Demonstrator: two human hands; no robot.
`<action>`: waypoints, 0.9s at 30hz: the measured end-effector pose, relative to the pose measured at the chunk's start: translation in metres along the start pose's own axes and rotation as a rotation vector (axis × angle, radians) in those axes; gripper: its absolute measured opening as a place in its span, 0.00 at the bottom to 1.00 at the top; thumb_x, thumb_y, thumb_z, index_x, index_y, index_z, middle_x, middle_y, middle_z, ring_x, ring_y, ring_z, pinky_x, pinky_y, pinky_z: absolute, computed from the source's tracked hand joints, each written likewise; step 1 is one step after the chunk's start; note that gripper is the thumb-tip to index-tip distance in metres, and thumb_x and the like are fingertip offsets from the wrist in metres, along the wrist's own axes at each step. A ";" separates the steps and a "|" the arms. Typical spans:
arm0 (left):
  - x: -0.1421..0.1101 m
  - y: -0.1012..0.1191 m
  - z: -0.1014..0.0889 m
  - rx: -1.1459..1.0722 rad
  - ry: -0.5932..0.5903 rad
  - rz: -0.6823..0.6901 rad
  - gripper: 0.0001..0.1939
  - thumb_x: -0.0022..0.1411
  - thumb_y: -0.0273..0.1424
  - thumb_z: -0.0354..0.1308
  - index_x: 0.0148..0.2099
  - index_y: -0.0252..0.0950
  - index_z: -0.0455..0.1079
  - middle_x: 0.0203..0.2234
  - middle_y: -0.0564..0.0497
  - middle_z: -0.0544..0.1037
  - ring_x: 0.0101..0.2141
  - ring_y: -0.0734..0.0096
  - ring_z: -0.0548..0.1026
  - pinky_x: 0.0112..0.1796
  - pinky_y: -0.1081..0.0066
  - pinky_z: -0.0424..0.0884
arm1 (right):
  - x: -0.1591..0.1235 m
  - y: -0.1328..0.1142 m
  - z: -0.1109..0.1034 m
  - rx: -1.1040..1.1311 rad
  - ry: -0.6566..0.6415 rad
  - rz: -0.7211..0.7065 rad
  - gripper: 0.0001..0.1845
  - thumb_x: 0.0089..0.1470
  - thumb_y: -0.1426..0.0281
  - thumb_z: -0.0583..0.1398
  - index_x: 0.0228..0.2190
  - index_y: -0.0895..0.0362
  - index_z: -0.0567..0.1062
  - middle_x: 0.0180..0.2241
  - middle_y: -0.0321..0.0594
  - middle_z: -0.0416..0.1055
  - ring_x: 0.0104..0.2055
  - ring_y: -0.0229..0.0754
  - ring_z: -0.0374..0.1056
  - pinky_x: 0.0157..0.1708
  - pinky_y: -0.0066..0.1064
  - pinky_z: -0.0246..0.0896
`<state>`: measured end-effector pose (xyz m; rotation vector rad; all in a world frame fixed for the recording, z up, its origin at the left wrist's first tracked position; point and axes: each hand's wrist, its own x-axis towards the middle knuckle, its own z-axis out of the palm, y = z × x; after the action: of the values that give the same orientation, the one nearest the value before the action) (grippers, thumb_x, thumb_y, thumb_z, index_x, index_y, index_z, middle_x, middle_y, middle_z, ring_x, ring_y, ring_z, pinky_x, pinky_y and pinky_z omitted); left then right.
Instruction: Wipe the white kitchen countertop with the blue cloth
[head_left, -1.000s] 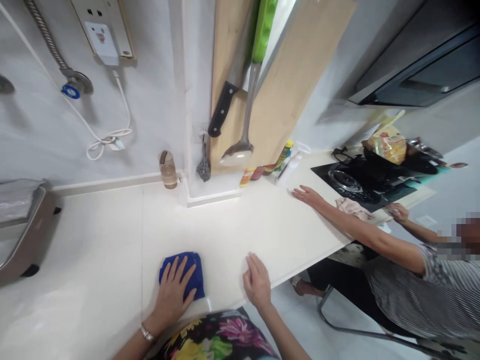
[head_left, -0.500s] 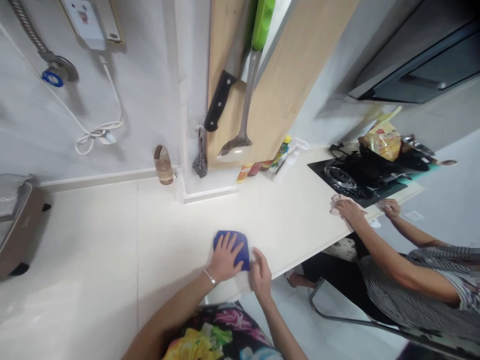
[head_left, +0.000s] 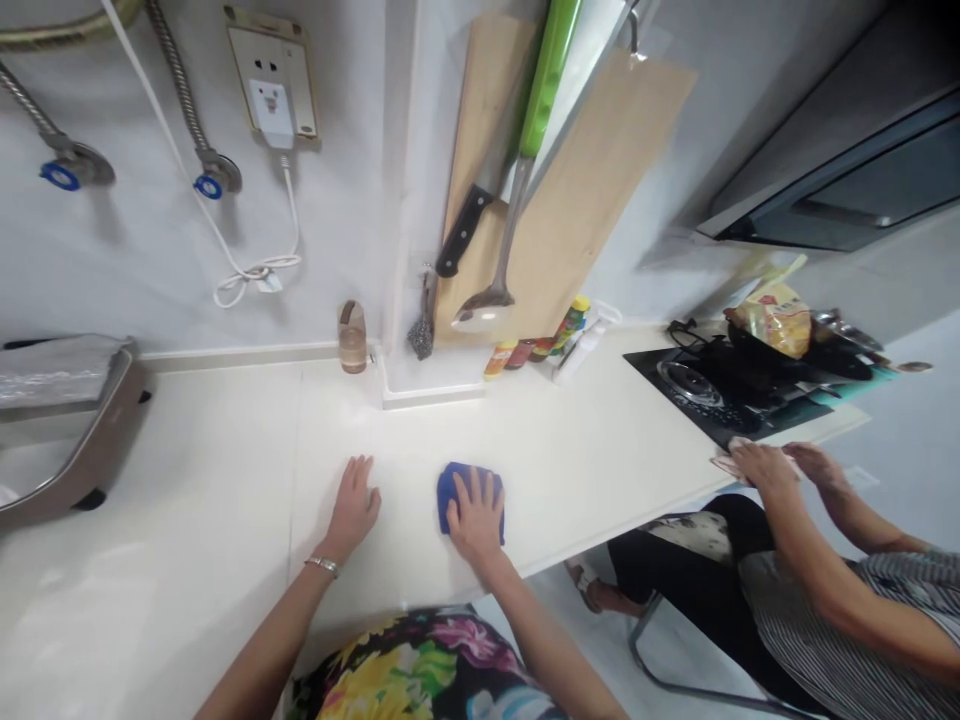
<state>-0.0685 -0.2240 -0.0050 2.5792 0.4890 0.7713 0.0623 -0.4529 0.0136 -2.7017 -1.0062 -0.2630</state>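
The right hand (head_left: 476, 520) was held open, palm down, with the fingers spread, and no closed grip was formed. The blue cloth (head_left: 448, 497) was pressed flat under it against the counter (head_left: 217, 450), with its edge showing beyond the fingers. Weight was spread across the whole palm and fingers, which kept the cloth in broad, even contact with the surface. The left hand (head_left: 354, 510) was also open and empty, laid on bare counter near the cloth, and a bracelet (head_left: 322, 566) was worn on its wrist.

Farther along the counter, a small bottle (head_left: 352, 337) stood by the wall, with a scrubber (head_left: 421, 325) hung at the corner and sauce bottles (head_left: 501, 360) lined up beyond it. A knife (head_left: 461, 232) and a ladle (head_left: 484, 313) were hung in front of wooden boards (head_left: 600, 170). To the right, a gas hob (head_left: 690, 385) was set in the counter, and a seated person's hands (head_left: 765, 468) were placed at the counter edge, over a pale cloth (head_left: 724, 466).
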 end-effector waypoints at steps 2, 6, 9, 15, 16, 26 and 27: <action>-0.002 -0.001 0.003 0.042 -0.015 0.027 0.28 0.68 0.30 0.46 0.68 0.33 0.57 0.65 0.36 0.63 0.68 0.48 0.54 0.63 0.40 0.58 | -0.008 0.010 -0.001 -0.002 -0.007 -0.042 0.30 0.63 0.62 0.52 0.65 0.50 0.61 0.70 0.46 0.50 0.72 0.64 0.40 0.65 0.66 0.41; -0.002 0.010 0.007 0.129 -0.006 0.068 0.23 0.67 0.28 0.46 0.62 0.30 0.66 0.66 0.33 0.60 0.69 0.44 0.51 0.64 0.39 0.55 | -0.037 0.045 -0.007 -0.042 0.027 -0.039 0.30 0.63 0.63 0.52 0.65 0.49 0.60 0.70 0.46 0.49 0.72 0.63 0.39 0.65 0.66 0.42; 0.000 0.013 0.004 0.142 -0.012 0.083 0.23 0.68 0.29 0.46 0.62 0.30 0.65 0.67 0.32 0.59 0.69 0.45 0.51 0.64 0.39 0.56 | -0.055 0.076 -0.012 -0.092 0.066 0.063 0.30 0.63 0.62 0.52 0.66 0.50 0.60 0.70 0.46 0.49 0.72 0.63 0.39 0.65 0.65 0.43; 0.003 0.012 0.000 0.153 -0.011 0.112 0.22 0.68 0.28 0.47 0.62 0.32 0.64 0.67 0.34 0.58 0.69 0.45 0.52 0.63 0.40 0.57 | -0.053 0.144 -0.017 -0.174 0.096 0.245 0.29 0.64 0.61 0.49 0.65 0.51 0.62 0.69 0.47 0.52 0.70 0.63 0.44 0.64 0.63 0.46; 0.003 0.012 0.000 0.156 -0.012 0.114 0.23 0.68 0.28 0.47 0.63 0.33 0.64 0.68 0.34 0.57 0.69 0.45 0.52 0.63 0.40 0.57 | -0.051 0.156 -0.018 -0.189 0.105 0.283 0.29 0.64 0.61 0.49 0.64 0.52 0.63 0.69 0.48 0.53 0.70 0.63 0.45 0.64 0.63 0.45; 0.009 0.016 -0.002 0.169 -0.033 0.121 0.35 0.66 0.25 0.49 0.73 0.44 0.47 0.72 0.42 0.46 0.69 0.44 0.49 0.63 0.38 0.58 | -0.005 0.261 -0.020 -0.291 0.109 0.599 0.31 0.65 0.59 0.45 0.65 0.55 0.62 0.67 0.52 0.54 0.68 0.64 0.47 0.63 0.63 0.44; 0.010 0.017 -0.003 0.171 -0.038 0.117 0.36 0.66 0.25 0.50 0.73 0.45 0.46 0.72 0.43 0.45 0.69 0.44 0.49 0.63 0.38 0.58 | 0.004 0.269 -0.018 -0.289 0.103 0.640 0.32 0.65 0.58 0.44 0.65 0.55 0.62 0.67 0.52 0.54 0.68 0.65 0.47 0.63 0.64 0.44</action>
<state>-0.0587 -0.2335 0.0092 2.7970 0.4110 0.7468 0.2412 -0.6523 -0.0123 -3.0506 -0.0443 -0.4372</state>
